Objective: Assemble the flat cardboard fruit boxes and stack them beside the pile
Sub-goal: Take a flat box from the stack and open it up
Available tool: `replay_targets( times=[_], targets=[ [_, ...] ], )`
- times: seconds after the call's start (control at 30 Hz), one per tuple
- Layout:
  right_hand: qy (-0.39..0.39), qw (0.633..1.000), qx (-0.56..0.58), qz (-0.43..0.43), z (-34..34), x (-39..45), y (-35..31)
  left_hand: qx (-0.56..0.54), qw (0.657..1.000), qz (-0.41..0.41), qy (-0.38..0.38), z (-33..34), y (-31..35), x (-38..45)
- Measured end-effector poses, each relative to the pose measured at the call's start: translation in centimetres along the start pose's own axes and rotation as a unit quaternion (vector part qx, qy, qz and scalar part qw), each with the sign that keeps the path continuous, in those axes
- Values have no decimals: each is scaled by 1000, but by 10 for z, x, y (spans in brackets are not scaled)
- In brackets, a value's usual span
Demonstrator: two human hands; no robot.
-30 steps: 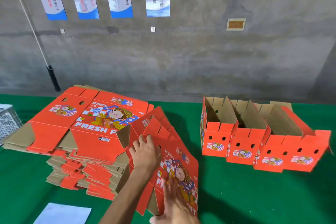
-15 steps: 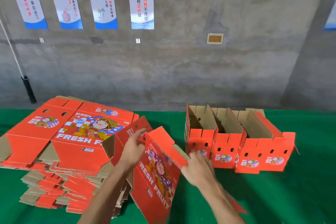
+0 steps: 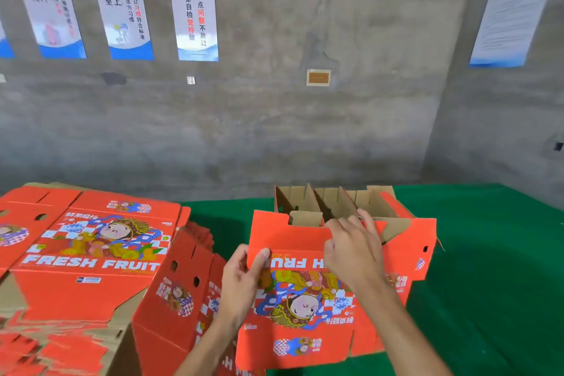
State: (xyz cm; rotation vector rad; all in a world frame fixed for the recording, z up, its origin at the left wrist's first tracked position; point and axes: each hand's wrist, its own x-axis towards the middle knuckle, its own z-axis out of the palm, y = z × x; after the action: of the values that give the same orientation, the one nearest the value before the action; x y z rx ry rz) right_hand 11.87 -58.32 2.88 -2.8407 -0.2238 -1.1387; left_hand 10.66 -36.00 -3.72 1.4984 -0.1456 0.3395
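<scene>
Your left hand [image 3: 241, 281] pinches the left edge of the box blank [image 3: 302, 299], thumb on the printed face. Your right hand [image 3: 354, 250] lies over its upper right, fingers curled toward the far flap; whether they grip, you can't tell. The blank stands between both hands, print upside down, long axis left-right. The assembled boxes [image 3: 335, 201] sit just beyond, the flat pile [image 3: 91, 253] left. The far flap lies nearer your right hand, likely folding next.
</scene>
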Motion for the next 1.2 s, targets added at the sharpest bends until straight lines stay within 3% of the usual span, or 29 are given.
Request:
replay_targets(
  times=[0.17, 0.37, 0.47, 0.63, 0.73, 0.87, 0.93, 1.03, 1.1, 1.2],
  targets=[
    [30, 996, 65, -59, 28, -30, 3, -31, 998, -54, 11, 9, -40, -24],
    [87, 989, 102, -67, 39, -57, 8, 144, 983, 114, 3, 7, -65, -53],
    [109, 985, 133, -12, 32, -60, 11, 112, 984, 133, -25, 20, -56, -71],
    [8, 994, 102, 48, 11, -54, 24, 82, 981, 175, -28, 50, -40, -93],
    [23, 993, 115, 32, 6, -57, 28, 98, 973, 210, -7, 62, -31, -95],
    [47, 990, 135, 1, 3, -61, 27, 116, 970, 202, -71, 70, -32, -104],
    [69, 986, 154, -7, 6, -67, 30, 174, 955, 211, -113, 65, -35, -94],
    [71, 984, 163, 1, 10, -80, 38, 363, 878, 283, -132, 54, -53, -79],
    [41, 990, 130, 18, 14, -86, 43, 450, 853, 245, -101, 54, -60, -77],
    [-88, 993, 47, 58, 16, -84, 48, 447, 887, 91, -78, 64, -61, -81]
  ],
)
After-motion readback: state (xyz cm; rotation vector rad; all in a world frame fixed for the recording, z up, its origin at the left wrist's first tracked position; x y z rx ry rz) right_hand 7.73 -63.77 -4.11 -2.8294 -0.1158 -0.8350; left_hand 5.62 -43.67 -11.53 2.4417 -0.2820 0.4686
